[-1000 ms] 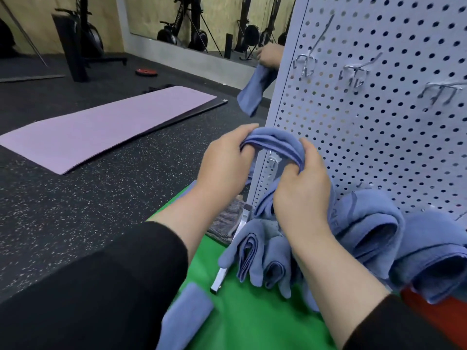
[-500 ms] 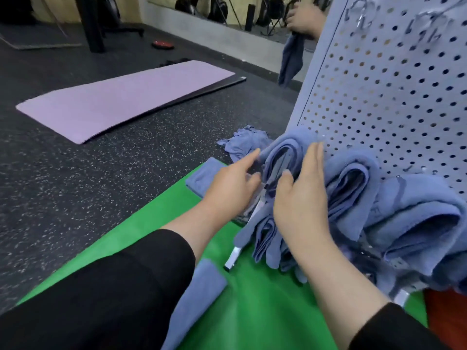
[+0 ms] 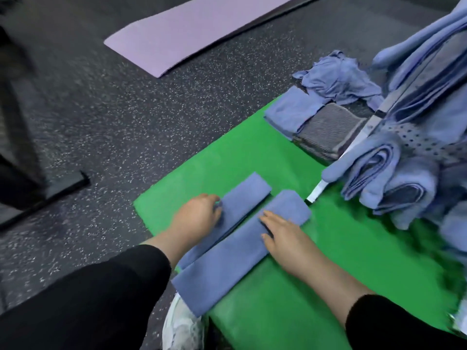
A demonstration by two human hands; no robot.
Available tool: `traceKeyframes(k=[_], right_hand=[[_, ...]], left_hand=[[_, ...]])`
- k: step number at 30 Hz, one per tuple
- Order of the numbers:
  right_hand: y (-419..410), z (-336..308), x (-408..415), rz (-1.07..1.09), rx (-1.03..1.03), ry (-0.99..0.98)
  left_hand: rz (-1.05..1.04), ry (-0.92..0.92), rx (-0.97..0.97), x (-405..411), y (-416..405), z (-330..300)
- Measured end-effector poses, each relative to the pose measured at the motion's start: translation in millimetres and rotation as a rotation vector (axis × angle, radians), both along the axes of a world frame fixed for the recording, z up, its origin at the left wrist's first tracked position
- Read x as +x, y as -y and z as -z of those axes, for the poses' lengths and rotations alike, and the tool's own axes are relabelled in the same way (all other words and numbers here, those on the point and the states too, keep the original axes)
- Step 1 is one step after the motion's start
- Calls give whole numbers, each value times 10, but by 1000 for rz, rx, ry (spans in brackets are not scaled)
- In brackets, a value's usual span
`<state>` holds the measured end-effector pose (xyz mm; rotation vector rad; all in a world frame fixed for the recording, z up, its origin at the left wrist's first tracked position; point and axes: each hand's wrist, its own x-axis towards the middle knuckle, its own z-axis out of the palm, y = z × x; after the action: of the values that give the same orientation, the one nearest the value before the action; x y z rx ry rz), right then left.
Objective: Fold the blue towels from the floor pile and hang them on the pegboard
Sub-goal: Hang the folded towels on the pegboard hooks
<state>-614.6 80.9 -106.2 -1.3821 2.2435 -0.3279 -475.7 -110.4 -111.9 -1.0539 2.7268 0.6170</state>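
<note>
The two folded blue strips lie side by side on the green mat, and I have a hand on each. The nearer strip runs diagonally from beside my shoe up toward the foot of the pegboard; the farther strip lies parallel just beyond it, the two touching along their long edges. I keep them flat on the green mat because a narrow fold only keeps its shape if it is lifted evenly.

My right hand lies on the nearer strip with fingers straight, a wide, flat grip that presses the layers down and holds nothing. My left hand rests on the farther strip with fingers curled at its edge; motion blur stops me saying whether that grip has pinched the cloth or only touches it.

Further out, the pegboard leans in at the right, its lower part draped with hung towels looped over the hooks. Beyond the mat's far corner sits a folded stack with a grey striped cloth against it, and behind those the crumpled floor pile waits. As I judge it, one of these strips goes up next, and the loose pile means several folds remain.
</note>
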Motion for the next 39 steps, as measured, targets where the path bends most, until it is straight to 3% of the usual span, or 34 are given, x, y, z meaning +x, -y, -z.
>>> traceKeyframes(k=[4, 9, 16, 19, 24, 27, 31, 36, 39], right_hand=[[-8, 248, 55, -27, 83, -72], [-109, 325, 44, -12, 30, -6], [-121, 236, -20, -23, 45, 95], [-171, 103, -98, -17, 22, 98], [-480, -145, -206, -11, -3, -90], [-621, -422, -263, 153, -284, -131], [-758, -1122, -367, 289, -583, -107], [-1055, -1875, -406, 210, -537, -198], [-1243, -2152, -373, 269, -541, -294]], left_hand=[[95, -177, -89, 18, -91, 44], [224, 12, 40, -148, -549, 100], [-14, 15, 200, -185, -633, 97], [-127, -119, 473, -213, -609, -19], [-275, -305, 1080, -362, -567, -606], [-211, -349, 1283, -548, -651, -1088], [-148, -369, 1331, -703, -824, -1639], [-67, -479, 1356, -771, -1073, -2262], [-32, -498, 1343, -809, -1314, -2564]])
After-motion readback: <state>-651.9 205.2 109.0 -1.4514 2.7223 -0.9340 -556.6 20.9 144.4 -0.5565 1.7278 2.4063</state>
